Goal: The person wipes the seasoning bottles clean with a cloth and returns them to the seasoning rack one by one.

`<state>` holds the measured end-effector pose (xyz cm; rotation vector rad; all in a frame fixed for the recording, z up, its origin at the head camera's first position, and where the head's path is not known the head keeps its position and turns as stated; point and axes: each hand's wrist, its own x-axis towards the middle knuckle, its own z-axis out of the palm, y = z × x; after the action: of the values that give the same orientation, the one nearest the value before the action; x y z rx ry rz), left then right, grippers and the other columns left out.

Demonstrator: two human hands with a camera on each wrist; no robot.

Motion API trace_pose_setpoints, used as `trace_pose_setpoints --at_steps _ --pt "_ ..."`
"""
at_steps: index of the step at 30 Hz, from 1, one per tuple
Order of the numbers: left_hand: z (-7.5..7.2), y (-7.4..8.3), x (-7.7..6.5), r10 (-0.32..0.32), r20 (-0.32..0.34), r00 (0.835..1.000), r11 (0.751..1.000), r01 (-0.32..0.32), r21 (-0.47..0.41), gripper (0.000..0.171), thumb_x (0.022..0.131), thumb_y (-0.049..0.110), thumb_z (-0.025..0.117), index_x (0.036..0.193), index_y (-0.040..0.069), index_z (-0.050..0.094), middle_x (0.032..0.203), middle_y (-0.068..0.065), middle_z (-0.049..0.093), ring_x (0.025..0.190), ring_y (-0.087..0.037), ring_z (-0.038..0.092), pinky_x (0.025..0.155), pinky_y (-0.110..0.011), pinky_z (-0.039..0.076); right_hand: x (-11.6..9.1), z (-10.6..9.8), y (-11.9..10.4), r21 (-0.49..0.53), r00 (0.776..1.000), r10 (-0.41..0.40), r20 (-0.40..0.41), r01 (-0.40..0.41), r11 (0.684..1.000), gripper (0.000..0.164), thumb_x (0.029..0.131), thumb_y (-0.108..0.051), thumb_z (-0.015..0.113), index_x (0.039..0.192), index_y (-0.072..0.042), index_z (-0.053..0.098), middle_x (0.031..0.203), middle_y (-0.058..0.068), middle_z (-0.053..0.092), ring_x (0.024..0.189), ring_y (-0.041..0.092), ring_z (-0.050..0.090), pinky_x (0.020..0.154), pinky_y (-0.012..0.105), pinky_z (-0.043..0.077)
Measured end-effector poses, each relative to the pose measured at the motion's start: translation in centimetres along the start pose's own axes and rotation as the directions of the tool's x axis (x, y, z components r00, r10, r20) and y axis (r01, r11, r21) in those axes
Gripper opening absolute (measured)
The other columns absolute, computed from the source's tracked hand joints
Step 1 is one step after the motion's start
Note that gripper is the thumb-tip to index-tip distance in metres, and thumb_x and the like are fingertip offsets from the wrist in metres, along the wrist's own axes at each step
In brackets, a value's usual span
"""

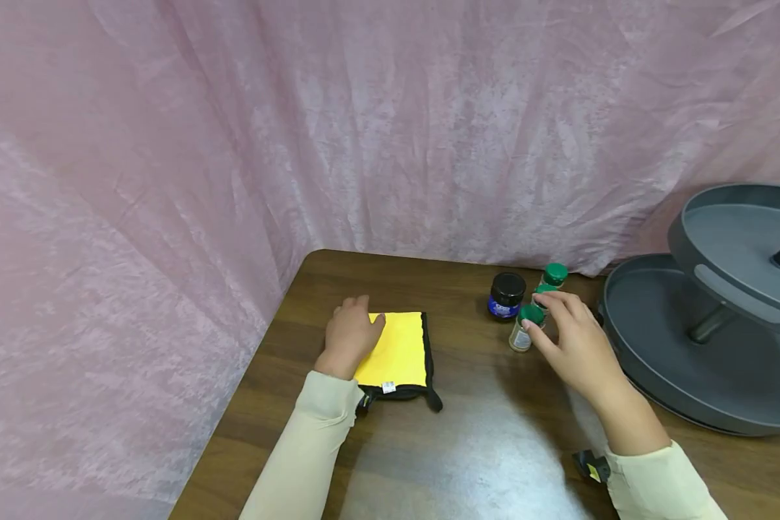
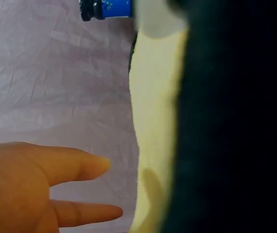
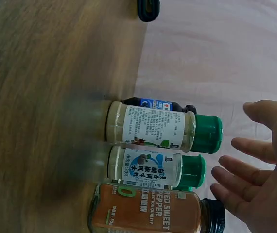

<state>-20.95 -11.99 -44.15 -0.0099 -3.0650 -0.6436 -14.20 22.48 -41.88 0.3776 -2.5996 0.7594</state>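
My left hand point(image 1: 349, 334) is over the left part of a yellow cloth point(image 1: 398, 350) with black edging. In the left wrist view its thumb and a finger are extended, and I cannot tell whether it touches the cloth. My right hand point(image 1: 575, 347) reaches over several green-capped spice shakers, fingers spread. The right wrist view shows a gap between the fingertips and the front shaker point(image 3: 153, 127), a second shaker point(image 3: 148, 167), and a red sweet pepper jar point(image 3: 146, 208) with a black cap. In the head view the hand hides the pepper jar.
Left of the shakers stands a black-lidded jar point(image 1: 507, 295) with a blue label. A grey two-tier round stand point(image 1: 650, 375) occupies the right side of the wooden table point(image 1: 455, 448). Pink curtain point(image 1: 429, 144) hangs along the back and left edges.
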Motion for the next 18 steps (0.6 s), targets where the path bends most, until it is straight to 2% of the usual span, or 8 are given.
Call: trace_pose_setpoints --at_steps 5,9,14,18 --pt "0.1 -0.5 -0.1 -0.039 0.064 0.997 0.999 0.039 0.002 0.062 0.099 0.037 0.059 0.146 -0.002 0.048 0.145 -0.029 0.049 0.131 -0.048 0.052 0.103 -0.058 0.049 -0.1 0.4 -0.1 -0.002 1.0 0.003 0.023 -0.003 1.0 0.049 0.092 -0.018 0.074 0.135 -0.001 0.058 0.131 0.023 0.056 0.119 0.044 0.055 0.091 0.062 0.047" --pt "0.2 -1.0 0.0 -0.051 0.11 0.993 0.998 0.056 -0.04 0.064 0.098 0.036 0.06 0.147 -0.002 0.046 0.145 -0.03 0.047 0.129 -0.047 0.053 0.103 -0.058 0.049 -0.3 0.7 -0.1 -0.016 0.999 0.017 0.047 -0.016 1.0 0.048 0.092 -0.018 0.074 0.135 -0.002 0.058 0.13 0.022 0.057 0.119 0.044 0.056 0.092 0.063 0.047" --pt "-0.1 -1.9 0.1 -0.104 0.206 0.973 0.981 0.135 -0.142 0.065 0.097 0.033 0.059 0.151 0.001 0.041 0.153 -0.028 0.04 0.129 -0.046 0.052 0.106 -0.057 0.046 -0.3 1.0 0.0 0.004 0.996 0.044 0.08 -0.045 0.999 0.051 0.093 -0.017 0.073 0.138 -0.001 0.055 0.132 0.023 0.055 0.121 0.046 0.055 0.095 0.064 0.047" --pt "-0.4 -2.6 0.4 -0.117 0.25 0.961 0.974 0.16 -0.158 0.064 0.097 0.034 0.057 0.149 0.0 0.042 0.153 -0.027 0.04 0.129 -0.043 0.052 0.107 -0.056 0.045 -0.3 1.4 0.0 0.025 0.992 0.073 0.099 -0.076 0.997 0.058 0.094 -0.016 0.072 0.144 0.001 0.048 0.135 0.028 0.051 0.122 0.049 0.054 0.098 0.065 0.046"
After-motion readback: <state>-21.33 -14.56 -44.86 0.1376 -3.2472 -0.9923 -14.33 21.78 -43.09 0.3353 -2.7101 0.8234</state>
